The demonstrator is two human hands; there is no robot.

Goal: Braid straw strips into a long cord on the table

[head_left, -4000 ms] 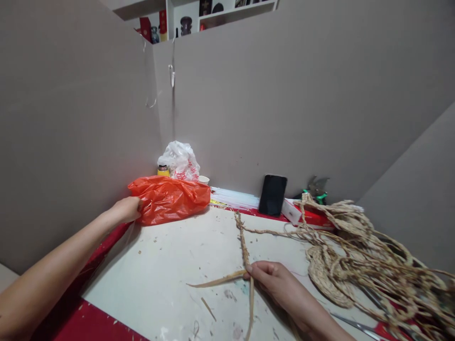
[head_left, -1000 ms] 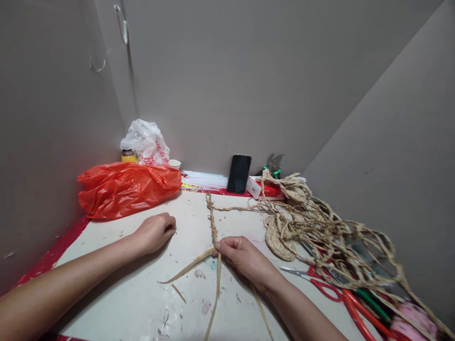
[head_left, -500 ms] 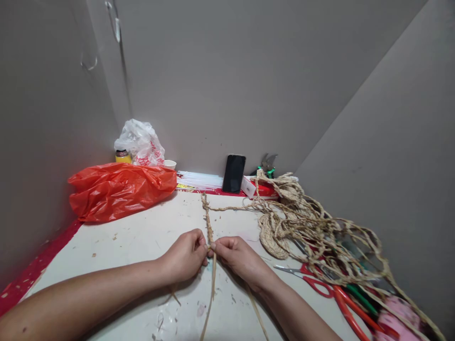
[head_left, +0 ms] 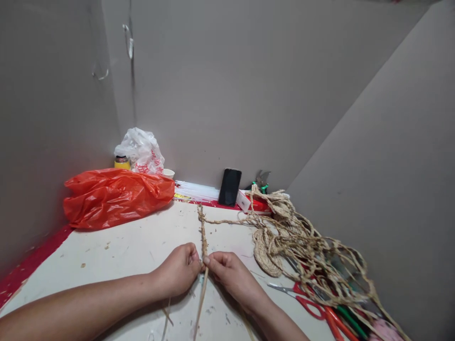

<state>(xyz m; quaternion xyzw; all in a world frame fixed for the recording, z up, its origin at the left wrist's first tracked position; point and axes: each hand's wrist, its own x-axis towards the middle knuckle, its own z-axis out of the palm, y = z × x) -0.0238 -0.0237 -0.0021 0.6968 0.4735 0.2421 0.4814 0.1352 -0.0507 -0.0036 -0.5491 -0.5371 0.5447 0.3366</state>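
Observation:
A thin braid of straw-like fibre [head_left: 204, 237] runs away from me along the white tabletop, with rough ends sticking out of it. My right hand [head_left: 229, 274] pinches its near end between thumb and forefinger. Just left of that, my left hand [head_left: 179, 270] is curled closed beside the braid; its fingertips are partly hidden, and what they grip is too small to make out. Loose flat strands [head_left: 201, 303] trail from the pinch toward me. From the braid's far part a twisted cord [head_left: 225, 221] leads right to a large heap of plaited rope [head_left: 284, 237].
Red-handled scissors [head_left: 309, 303] lie by my right forearm, beside larger red-handled tools [head_left: 337, 327]. A red plastic bag [head_left: 119, 196] sits at the left. Along the back wall stand a phone [head_left: 230, 187], a white bag [head_left: 140, 149], a yellow jar [head_left: 122, 163] and green-handled pliers [head_left: 263, 182].
My view has tilted up a little, so the tabletop things sit lower in the picture. Both hands stay at the braid's near end, the right one still pinching it.

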